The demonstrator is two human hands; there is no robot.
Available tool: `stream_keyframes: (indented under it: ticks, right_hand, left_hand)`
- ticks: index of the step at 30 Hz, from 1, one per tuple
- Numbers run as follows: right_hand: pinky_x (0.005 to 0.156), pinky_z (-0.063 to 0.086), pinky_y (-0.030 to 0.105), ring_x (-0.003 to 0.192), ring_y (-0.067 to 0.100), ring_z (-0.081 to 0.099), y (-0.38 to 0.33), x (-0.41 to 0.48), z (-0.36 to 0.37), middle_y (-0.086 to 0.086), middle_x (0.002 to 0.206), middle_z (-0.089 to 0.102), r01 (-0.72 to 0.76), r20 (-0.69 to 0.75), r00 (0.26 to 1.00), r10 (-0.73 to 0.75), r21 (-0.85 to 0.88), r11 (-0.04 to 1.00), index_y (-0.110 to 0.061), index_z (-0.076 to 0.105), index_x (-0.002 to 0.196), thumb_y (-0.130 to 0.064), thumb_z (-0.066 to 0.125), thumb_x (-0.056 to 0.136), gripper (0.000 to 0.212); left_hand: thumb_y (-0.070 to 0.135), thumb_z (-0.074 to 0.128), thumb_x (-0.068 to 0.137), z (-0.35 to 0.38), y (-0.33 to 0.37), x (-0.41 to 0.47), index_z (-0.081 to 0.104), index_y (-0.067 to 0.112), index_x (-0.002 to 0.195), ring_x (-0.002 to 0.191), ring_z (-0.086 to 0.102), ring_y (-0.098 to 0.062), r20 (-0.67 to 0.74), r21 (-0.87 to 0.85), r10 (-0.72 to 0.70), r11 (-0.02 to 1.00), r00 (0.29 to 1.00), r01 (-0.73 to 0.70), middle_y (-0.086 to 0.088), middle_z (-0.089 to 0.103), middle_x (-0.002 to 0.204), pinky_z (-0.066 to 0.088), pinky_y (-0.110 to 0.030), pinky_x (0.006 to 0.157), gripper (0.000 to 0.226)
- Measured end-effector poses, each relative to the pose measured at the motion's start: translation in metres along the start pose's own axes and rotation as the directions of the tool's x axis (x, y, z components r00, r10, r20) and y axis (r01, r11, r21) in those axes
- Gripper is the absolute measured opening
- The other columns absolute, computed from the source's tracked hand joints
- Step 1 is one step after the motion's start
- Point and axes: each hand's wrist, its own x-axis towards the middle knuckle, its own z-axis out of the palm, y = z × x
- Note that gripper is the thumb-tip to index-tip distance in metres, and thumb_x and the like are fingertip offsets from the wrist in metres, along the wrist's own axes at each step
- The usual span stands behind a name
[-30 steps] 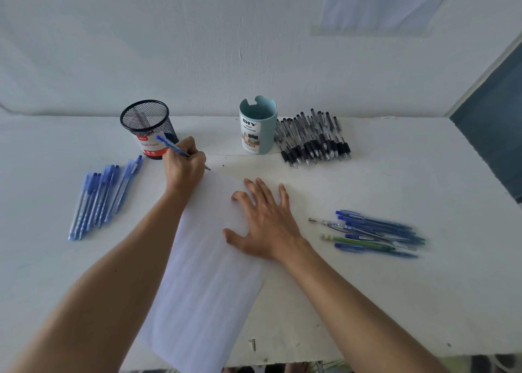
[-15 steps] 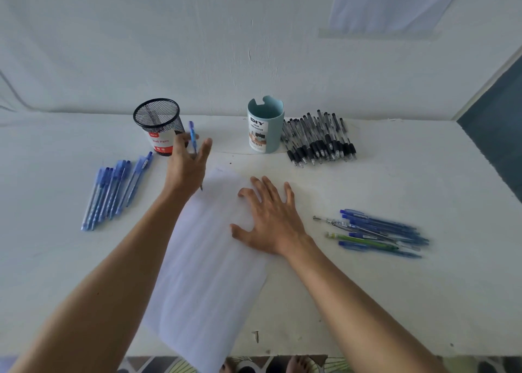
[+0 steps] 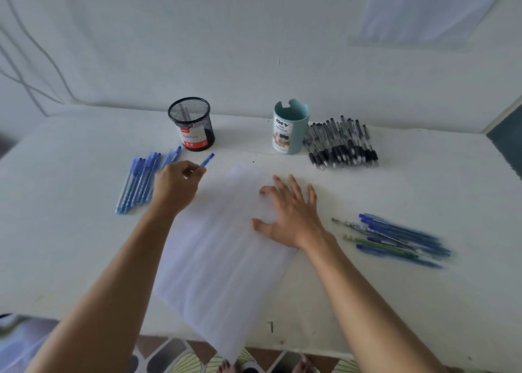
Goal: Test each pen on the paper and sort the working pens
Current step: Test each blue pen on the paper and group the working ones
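- Blue pen [image 3: 208,159]: held in the left hand [image 3: 176,186], above the counter [image 3: 70,245] between the paper's far left corner and the black mesh cup [image 3: 192,124]. Its blue end points far-right and its tip is hidden in the hand.
- Left fingers [image 3: 195,170]: curled and clamped round the pen barrel.
- Paper [image 3: 226,274]: lies in the middle and overhangs the near counter edge. Any ink marks are too faint to tell.
- Right hand [image 3: 291,217]: flat on the paper's right side, with fingers [image 3: 293,186] straight and spread, pressing it down and holding nothing.
- Row of blue pens [image 3: 138,183]: on the counter just left of the left hand.
- Mixed blue and green pens [image 3: 395,240]: near right, well apart from the paper.
- Black pens [image 3: 341,144]: a big pile at the far right, touching the teal organiser [image 3: 291,127].
- Progress: the mesh cup looks empty and the inside of the organiser is not visible. The black pile looks untouched, so most of the testing and sorting is probably left.
- I cannot tell which of the blue groups has been tested.
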Motion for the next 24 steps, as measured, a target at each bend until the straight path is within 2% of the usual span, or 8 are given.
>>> stream_keyframes:
  ticks: [3, 5, 8, 10, 14, 18, 21, 24]
  right_hand:
    - [0.119, -0.003, 0.056, 0.153, 0.019, -0.005, -0.004, -0.001, 0.001, -0.005, 0.167, 0.005, 0.015, -0.028, 0.999, -0.015, -0.006, 1.0, -0.039, 0.033, 0.143, -0.066, 0.051, 0.084, 0.067]
    - [0.119, 0.001, 0.053, 0.153, 0.018, 0.0, -0.006, -0.002, 0.002, -0.005, 0.166, 0.009, 0.019, -0.045, 0.999, -0.019, -0.005, 1.0, -0.037, 0.033, 0.145, -0.068, 0.042, 0.078, 0.074]
    - [0.119, 0.005, 0.051, 0.152, 0.019, 0.006, -0.005, -0.006, 0.006, -0.005, 0.165, 0.015, 0.03, -0.091, 0.995, -0.031, -0.01, 0.999, -0.037, 0.034, 0.146, -0.073, 0.025, 0.068, 0.086]
    - [0.119, 0.005, 0.051, 0.152, 0.02, 0.008, -0.003, -0.008, 0.007, -0.004, 0.164, 0.017, 0.033, -0.103, 0.994, -0.034, -0.011, 0.999, -0.037, 0.035, 0.146, -0.074, 0.02, 0.065, 0.09]
    - [0.119, 0.004, 0.051, 0.152, 0.019, 0.008, -0.001, -0.011, 0.005, -0.005, 0.164, 0.017, 0.029, -0.091, 0.995, -0.03, -0.016, 0.999, -0.036, 0.034, 0.146, -0.072, 0.027, 0.069, 0.084]
    - [0.12, 0.002, 0.051, 0.153, 0.019, 0.007, 0.001, -0.017, 0.002, -0.007, 0.165, 0.016, 0.02, -0.07, 0.997, -0.019, 0.001, 1.0, -0.037, 0.035, 0.146, -0.065, 0.039, 0.075, 0.076]
    - [0.121, -0.002, 0.052, 0.153, 0.019, 0.002, 0.003, -0.018, 0.0, -0.008, 0.167, 0.009, 0.02, -0.016, 1.0, -0.021, -0.034, 0.999, -0.041, 0.027, 0.151, -0.069, 0.037, 0.086, 0.072]
    - [0.121, -0.008, 0.052, 0.153, 0.022, -0.008, 0.005, -0.014, -0.001, -0.007, 0.167, -0.003, 0.02, 0.053, 0.998, -0.015, -0.085, 0.996, -0.042, 0.013, 0.156, -0.07, 0.029, 0.095, 0.07]
  left_hand:
    - [0.001, 0.052, 0.094, -0.001, -0.017, 0.002, 0.071, -0.003, 0.108, 0.104, 0.056, -0.044, -0.01, 0.231, 0.004, 0.973, 1.0, -0.002, -0.029, 0.058, 0.113, 0.044, -0.044, 0.089, 0.024]
    - [-0.005, 0.049, 0.09, -0.001, -0.025, 0.001, 0.067, -0.006, 0.116, 0.106, 0.054, -0.048, -0.036, 0.308, 0.005, 0.951, 0.999, 0.006, -0.032, 0.054, 0.116, 0.046, -0.051, 0.091, 0.032]
    - [0.0, 0.052, 0.091, -0.001, -0.025, -0.002, 0.064, -0.004, 0.121, 0.107, 0.054, -0.047, -0.138, 0.35, -0.019, 0.934, 0.99, 0.067, -0.029, 0.059, 0.116, 0.046, -0.051, 0.086, 0.033]
    - [0.007, 0.058, 0.092, -0.003, -0.023, -0.004, 0.063, 0.0, 0.124, 0.112, 0.053, -0.044, -0.182, 0.364, -0.033, 0.926, 0.983, 0.099, -0.025, 0.059, 0.121, 0.045, -0.05, 0.086, 0.033]
    - [0.012, 0.061, 0.093, -0.007, -0.026, 0.0, 0.063, 0.004, 0.121, 0.114, 0.054, -0.041, -0.217, 0.307, -0.068, 0.942, 0.974, 0.134, -0.021, 0.059, 0.121, 0.045, -0.048, 0.078, 0.029]
    - [0.004, 0.054, 0.095, -0.005, -0.026, 0.001, 0.064, 0.006, 0.118, 0.115, 0.052, -0.04, -0.233, 0.319, -0.061, 0.938, 0.971, 0.136, -0.019, 0.062, 0.12, 0.043, -0.047, 0.074, 0.025]
    - [0.001, 0.056, 0.093, 0.005, -0.019, -0.008, 0.068, 0.007, 0.112, 0.112, 0.051, -0.039, -0.238, 0.317, 0.033, 0.948, 0.971, 0.045, -0.018, 0.066, 0.114, 0.043, -0.046, 0.075, 0.023]
    - [0.009, 0.063, 0.091, 0.024, 0.001, -0.025, 0.07, 0.009, 0.109, 0.11, 0.054, -0.037, -0.078, 0.227, 0.252, 0.947, 0.965, -0.229, -0.014, 0.068, 0.111, 0.047, -0.045, 0.085, 0.02]
